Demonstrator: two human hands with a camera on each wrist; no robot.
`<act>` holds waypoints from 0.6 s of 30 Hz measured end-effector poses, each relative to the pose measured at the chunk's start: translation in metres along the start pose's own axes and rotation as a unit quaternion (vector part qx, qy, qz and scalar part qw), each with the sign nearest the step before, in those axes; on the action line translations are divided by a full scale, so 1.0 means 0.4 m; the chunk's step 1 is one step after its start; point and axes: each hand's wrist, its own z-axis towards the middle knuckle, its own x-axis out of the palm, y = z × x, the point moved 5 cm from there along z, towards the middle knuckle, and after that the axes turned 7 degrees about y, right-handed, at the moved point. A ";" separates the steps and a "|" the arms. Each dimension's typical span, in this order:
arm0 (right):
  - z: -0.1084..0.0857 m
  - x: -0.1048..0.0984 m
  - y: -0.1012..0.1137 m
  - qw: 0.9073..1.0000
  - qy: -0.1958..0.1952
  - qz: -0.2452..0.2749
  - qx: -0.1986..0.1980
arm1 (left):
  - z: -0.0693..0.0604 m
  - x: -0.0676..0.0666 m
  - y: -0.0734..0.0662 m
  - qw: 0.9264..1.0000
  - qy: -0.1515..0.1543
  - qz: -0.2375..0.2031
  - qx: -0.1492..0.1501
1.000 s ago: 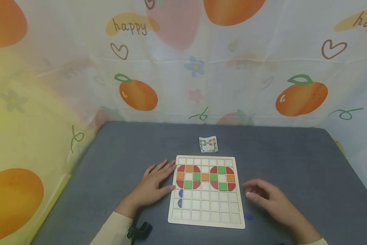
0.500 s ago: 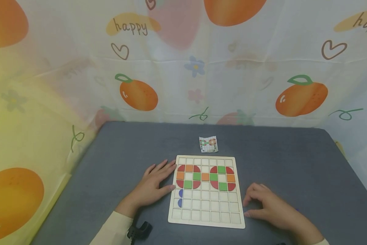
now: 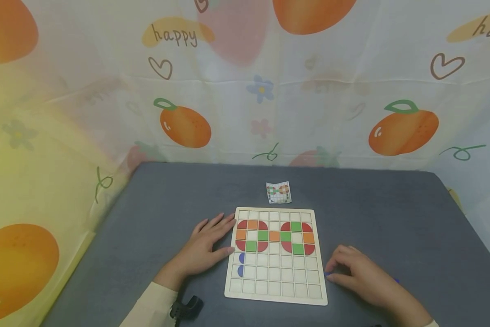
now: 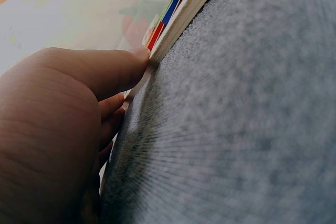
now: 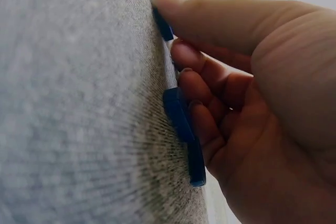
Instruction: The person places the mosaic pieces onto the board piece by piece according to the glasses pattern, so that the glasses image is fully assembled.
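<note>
My left hand [image 3: 206, 247] rests on the table with its fingers spread, fingertips and thumb touching the left edge of a wooden grid board [image 3: 272, 288]. Red, orange and green tiles fill part of the upper rows, and two blue half-round tiles [image 3: 241, 258] sit in the left column. Just right of the board, my right hand [image 3: 363, 274] pinches a small blue tile [image 5: 163, 23] between thumb and index finger, low at the table surface. More blue tiles [image 5: 178, 115] lie under the curled fingers in the right wrist view; the palm mostly hides them from the head view.
A small printed card [image 3: 278, 192] with a coloured grid pattern lies beyond the board. The grey table [image 3: 179, 190] meets a fruit-patterned curtain [image 3: 228, 113] at the back. A black strap-like device [image 3: 186, 309] is at the left wrist.
My right hand has come down and nearer to me beside the board, over the blue tiles, and its fingers have closed on one. The left hand stays in place.
</note>
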 end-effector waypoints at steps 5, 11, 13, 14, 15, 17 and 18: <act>0.002 -0.001 -0.002 1.000 -0.011 -0.003 0.024 | 0.000 0.001 0.001 1.000 -0.002 0.000 0.002; 0.000 -0.001 -0.009 0.999 -0.028 0.015 0.041 | 0.000 0.002 0.001 1.000 -0.001 -0.001 0.001; 0.000 -0.002 -0.012 0.999 -0.031 0.013 0.043 | 0.000 0.002 0.001 1.000 0.000 0.000 0.001; 0.000 -0.002 -0.013 0.999 -0.033 0.012 0.042 | 0.000 0.002 0.001 1.000 0.000 0.001 0.001; 0.000 -0.003 -0.015 0.999 -0.035 0.009 0.041 | 0.000 0.002 0.001 1.000 0.000 0.001 0.001; 0.000 -0.003 -0.015 0.999 -0.039 0.001 0.035 | 0.000 0.001 0.001 1.000 0.000 0.001 0.002; 0.000 -0.004 -0.015 0.999 -0.041 -0.003 0.031 | 0.000 0.001 0.001 1.000 0.000 0.000 0.002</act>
